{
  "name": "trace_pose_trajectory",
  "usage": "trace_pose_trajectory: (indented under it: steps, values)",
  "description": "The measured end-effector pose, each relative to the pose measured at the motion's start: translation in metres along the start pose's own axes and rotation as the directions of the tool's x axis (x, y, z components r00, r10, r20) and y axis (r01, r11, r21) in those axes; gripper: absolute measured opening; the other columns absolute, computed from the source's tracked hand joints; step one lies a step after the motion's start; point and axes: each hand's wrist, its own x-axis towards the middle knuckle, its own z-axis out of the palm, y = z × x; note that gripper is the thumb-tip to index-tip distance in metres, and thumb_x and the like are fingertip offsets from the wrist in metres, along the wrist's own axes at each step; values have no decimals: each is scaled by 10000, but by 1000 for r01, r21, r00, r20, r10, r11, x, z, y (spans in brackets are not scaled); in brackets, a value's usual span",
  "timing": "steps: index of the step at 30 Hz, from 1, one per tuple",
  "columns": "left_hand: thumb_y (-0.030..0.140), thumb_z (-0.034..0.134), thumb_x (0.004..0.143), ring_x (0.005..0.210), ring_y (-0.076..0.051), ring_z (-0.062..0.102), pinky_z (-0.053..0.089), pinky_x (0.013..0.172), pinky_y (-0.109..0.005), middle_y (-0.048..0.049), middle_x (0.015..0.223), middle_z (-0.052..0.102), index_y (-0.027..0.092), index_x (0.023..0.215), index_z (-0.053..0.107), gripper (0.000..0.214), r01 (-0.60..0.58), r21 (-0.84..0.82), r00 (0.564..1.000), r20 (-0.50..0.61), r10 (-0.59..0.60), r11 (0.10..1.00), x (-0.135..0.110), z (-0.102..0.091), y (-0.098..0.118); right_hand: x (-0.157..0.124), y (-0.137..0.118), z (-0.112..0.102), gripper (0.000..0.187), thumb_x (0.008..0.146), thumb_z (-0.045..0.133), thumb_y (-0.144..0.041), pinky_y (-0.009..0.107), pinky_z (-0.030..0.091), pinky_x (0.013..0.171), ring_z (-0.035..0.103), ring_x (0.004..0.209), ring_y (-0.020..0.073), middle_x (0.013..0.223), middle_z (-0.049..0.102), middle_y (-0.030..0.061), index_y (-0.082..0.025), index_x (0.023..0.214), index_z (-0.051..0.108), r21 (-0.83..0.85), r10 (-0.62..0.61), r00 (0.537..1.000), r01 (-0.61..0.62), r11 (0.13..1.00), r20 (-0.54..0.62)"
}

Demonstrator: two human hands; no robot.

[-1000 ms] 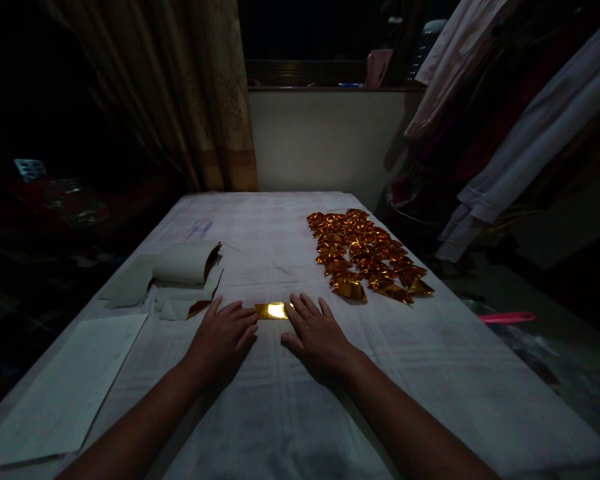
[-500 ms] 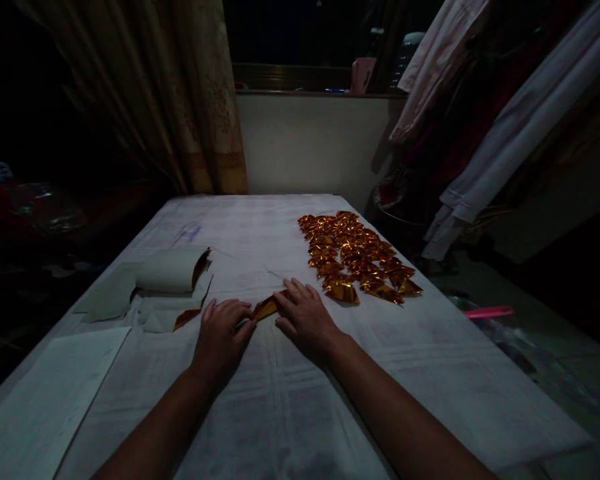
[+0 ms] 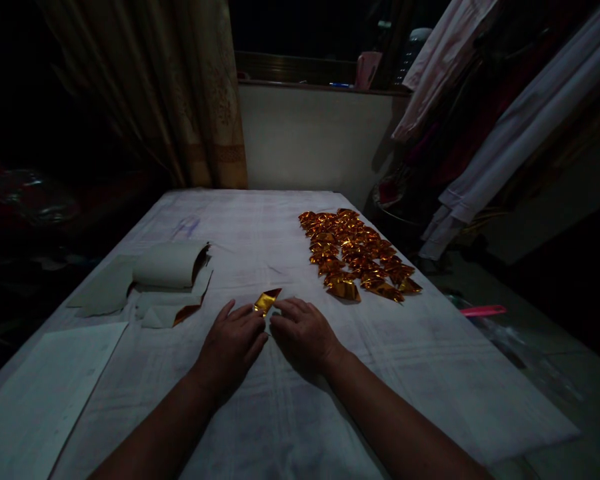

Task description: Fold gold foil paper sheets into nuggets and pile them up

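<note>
A small piece of gold foil paper (image 3: 267, 301), folded into a slanted shape, lies at the middle of the table between my two hands. My left hand (image 3: 231, 341) has its fingertips pressed together on the near left part of the foil. From the other side my right hand (image 3: 304, 331) curls its fingers and touches the paper's right edge. The fingers hide the lower part of the piece. To the right and farther back sit rows of folded gold foil pieces (image 3: 344, 291), shiny and close together.
Pale-backed foil sheets (image 3: 163, 267), partly curled, lie on the left. Nearer is a flat white sheet (image 3: 45, 387). A plaid cloth (image 3: 340, 400) covers the table. Hanging clothes (image 3: 500, 147) are at the right, a curtain (image 3: 200, 100) behind, and a pink handle (image 3: 483, 311) beyond the right edge.
The foil strip between my hands now looks shorter, with a slanted end pointing away. My right hand has come nearer to my left and slightly towards me. The view has shifted slightly.
</note>
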Motion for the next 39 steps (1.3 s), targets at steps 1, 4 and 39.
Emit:
trace_pose_trajectory:
  steps: [1, 4, 39]
  values:
    - [229, 563, 933, 1192, -282, 635, 341, 1139, -589, -70, 1151, 747, 232, 988, 643, 98, 11, -33, 1000, 16, -11, 999, -1, -1, -1, 0, 0, 0, 73, 937, 645, -234, 339, 465, 828, 617, 1084, 225, 1231, 710, 55, -246, 971, 709, 4, -1, 1000, 1, 1000, 16]
    - [231, 566, 921, 1209, -278, 627, 356, 1127, -593, -56, 1186, 736, 252, 1011, 650, 125, 67, -111, 997, 43, -62, 992, -3, -1, -7, 2, -2, 0, 57, 930, 645, -226, 324, 439, 788, 642, 971, 199, 1136, 738, 37, -241, 945, 698, 36, 7, 997, -9, 999, 72]
    - [247, 641, 927, 1023, -247, 676, 341, 1119, -555, -42, 1047, 755, 240, 1043, 649, 117, 7, 19, 999, 37, -8, 1000, 10, -7, -13, 10, -5, 8, 168, 931, 591, -206, 367, 490, 853, 674, 1005, 237, 1106, 739, 106, -183, 1086, 653, 216, 114, 991, -128, 968, 76]
